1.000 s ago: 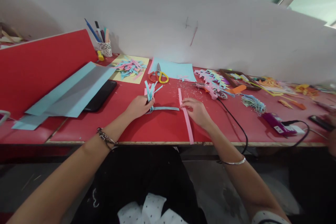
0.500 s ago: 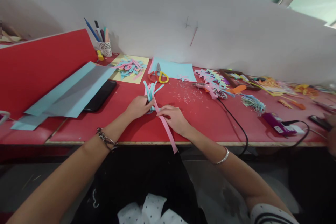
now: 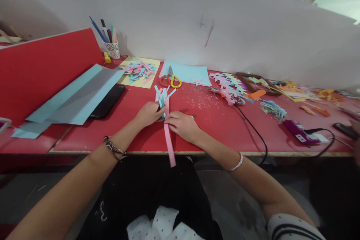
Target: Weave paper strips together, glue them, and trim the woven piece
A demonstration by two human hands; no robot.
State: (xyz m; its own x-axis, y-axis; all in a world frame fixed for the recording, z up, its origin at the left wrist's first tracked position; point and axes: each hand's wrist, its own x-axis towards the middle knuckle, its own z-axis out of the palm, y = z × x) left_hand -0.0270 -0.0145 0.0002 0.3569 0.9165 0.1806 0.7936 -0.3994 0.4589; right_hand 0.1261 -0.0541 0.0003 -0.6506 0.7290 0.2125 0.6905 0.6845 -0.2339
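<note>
My left hand [image 3: 151, 114] is closed around a bundle of pink and light blue paper strips [image 3: 162, 96], whose loose ends fan out above the fingers. A long pink paper strip [image 3: 169, 142] is pinched in my right hand [image 3: 182, 125], right beside the bundle. Its lower end hangs down past the table's front edge, while its upper part lies against the bundle. The bundle's lower part is hidden behind my fingers. Beyond my hands lie scissors [image 3: 170, 78] with one red and one yellow handle loop.
A pile of cut paper strips [image 3: 140, 70] lies on yellow paper at the back. Light blue sheets [image 3: 75, 97] overlap a black phone [image 3: 108, 102] at left. At right are a pink glue gun [image 3: 226, 95] with a trailing cord and a purple box [image 3: 299, 133].
The long pink strip has swung left and hangs more upright, its lower end moving left. My right hand has shifted slightly left and up along it; my left hand stays put.
</note>
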